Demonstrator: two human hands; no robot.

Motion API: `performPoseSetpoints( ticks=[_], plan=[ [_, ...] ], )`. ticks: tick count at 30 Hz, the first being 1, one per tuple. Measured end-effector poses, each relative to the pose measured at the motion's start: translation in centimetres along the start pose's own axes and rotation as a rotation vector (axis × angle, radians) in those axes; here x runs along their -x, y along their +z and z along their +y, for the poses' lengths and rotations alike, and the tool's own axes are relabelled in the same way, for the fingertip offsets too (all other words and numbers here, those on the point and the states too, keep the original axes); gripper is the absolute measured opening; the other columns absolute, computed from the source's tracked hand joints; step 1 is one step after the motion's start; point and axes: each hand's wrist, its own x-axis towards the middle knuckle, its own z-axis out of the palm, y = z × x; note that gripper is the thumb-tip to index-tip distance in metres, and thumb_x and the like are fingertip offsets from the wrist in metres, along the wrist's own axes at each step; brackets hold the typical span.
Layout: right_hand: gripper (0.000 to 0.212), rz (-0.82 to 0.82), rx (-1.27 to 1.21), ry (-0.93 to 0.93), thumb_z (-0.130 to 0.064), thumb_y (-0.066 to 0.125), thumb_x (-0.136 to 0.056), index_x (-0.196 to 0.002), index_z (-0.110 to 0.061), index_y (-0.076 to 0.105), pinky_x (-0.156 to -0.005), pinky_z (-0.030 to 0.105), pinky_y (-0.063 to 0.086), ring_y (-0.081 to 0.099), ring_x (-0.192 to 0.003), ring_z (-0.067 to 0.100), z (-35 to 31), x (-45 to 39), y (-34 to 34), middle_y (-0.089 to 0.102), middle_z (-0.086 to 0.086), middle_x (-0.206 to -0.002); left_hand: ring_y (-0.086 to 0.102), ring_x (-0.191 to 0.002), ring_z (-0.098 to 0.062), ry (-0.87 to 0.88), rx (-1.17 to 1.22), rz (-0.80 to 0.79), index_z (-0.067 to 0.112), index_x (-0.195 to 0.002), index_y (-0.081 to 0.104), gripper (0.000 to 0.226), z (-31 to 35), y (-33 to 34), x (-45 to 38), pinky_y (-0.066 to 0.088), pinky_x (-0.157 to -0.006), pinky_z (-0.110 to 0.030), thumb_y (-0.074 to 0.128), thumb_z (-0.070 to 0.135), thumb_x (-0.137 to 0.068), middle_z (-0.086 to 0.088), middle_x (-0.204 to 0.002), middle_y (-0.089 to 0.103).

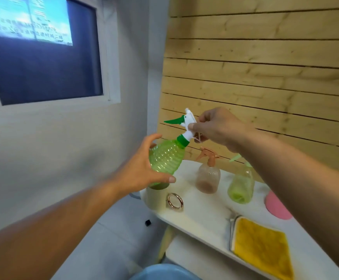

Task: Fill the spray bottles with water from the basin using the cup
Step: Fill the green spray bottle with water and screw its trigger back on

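- The white table (201,219) was seen carrying a yellow cloth (263,249) near its right edge.
- A green spray bottle (167,156) was held tilted above the table's left corner.
- Its body was gripped by the left hand (142,168).
- Its white sprayer head (189,123) was pinched by the right hand (219,126).

1. A small utility or washing corner of a home, seen from above at head height.
2. At 10 o'clock, a white-framed window (41,51) with dark glass sits in a plain white wall (43,142).
3. From 12 to 3 o'clock, a wall of horizontal pale wood planks (265,67).
4. At 4 o'clock, a narrow white shelf (201,217) carries household cleaning things: spray bottles (208,176), a cream cup (157,197), a yellow cloth (262,250).
5. At 6 o'clock, the rim of a blue basin (164,272) shows low down, over a pale tiled floor (112,239).
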Motion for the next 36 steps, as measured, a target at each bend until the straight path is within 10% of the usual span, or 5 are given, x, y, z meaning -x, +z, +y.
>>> performPoseSetpoints(
  ticks=[9, 15, 30, 33, 36],
  plan=[
    [0.029, -0.152, -0.186, 0.161, -0.026, 0.071, -0.095, -0.102, 0.002, 0.068, -0.095, 0.045, 0.056, 0.077, -0.083, 0.025, 6.1, 6.0, 3.1, 0.077, 0.009, -0.080, 0.053, -0.125, -0.005, -0.021, 0.088, 0.048, 0.044, -0.128, 0.045, 0.088, -3.3, 3.2, 7.6, 0.048, -0.102, -0.025, 0.097, 0.044, -0.057, 0.011, -0.134, 0.051],
    [0.020, -0.263, -0.344, 0.240, -0.026, 0.065, -0.100, -0.099, -0.007, 0.060, -0.055, 0.016, 0.043, 0.077, -0.088, 0.026, 9.3, 9.9, 6.4, 0.072, 0.012, -0.083, 0.053, -0.125, 0.004, -0.088, 0.102, -0.018, 0.051, -0.130, 0.053, 0.082, -5.0, 3.5, 12.5, 0.049, -0.103, -0.022, 0.090, 0.054, -0.056, 0.016, -0.135, 0.047],
    [0.024, -0.249, -0.684, 0.313, -0.019, 0.076, -0.089, -0.105, -0.009, 0.061, -0.100, 0.039, 0.050, 0.075, -0.084, 0.025, 14.4, 14.7, 9.9, 0.078, 0.014, -0.090, 0.073, -0.102, -0.023, -0.563, 0.799, -0.106, 0.028, -0.125, 0.054, 0.076, -4.5, 4.6, 16.3, 0.059, -0.074, -0.042, 0.069, 0.081, -0.074, -0.002, -0.123, 0.071],
    [0.025, -0.222, -0.712, 0.381, -0.019, 0.077, -0.087, -0.104, -0.010, 0.060, -0.090, 0.036, 0.046, 0.075, -0.081, 0.022, 15.4, 14.5, 9.7, 0.078, 0.014, -0.088, 0.074, -0.106, -0.023, -0.476, 0.865, -0.102, 0.032, -0.138, 0.050, 0.102, -4.9, 4.8, 16.3, 0.061, -0.079, -0.040, 0.103, 0.041, -0.051, 0.000, -0.133, 0.064],
    [0.024, -0.235, -0.713, 0.408, -0.017, 0.076, -0.088, -0.104, -0.012, 0.060, -0.082, 0.032, 0.042, 0.070, -0.085, 0.024, 16.1, 14.3, 9.4, 0.077, 0.014, -0.087, 0.075, -0.104, -0.023, -0.472, 0.789, -0.073, 0.038, -0.141, 0.048, 0.091, -4.5, 5.3, 16.0, 0.061, -0.079, -0.039, 0.090, 0.011, -0.065, 0.000, -0.134, 0.062]
  ],
)
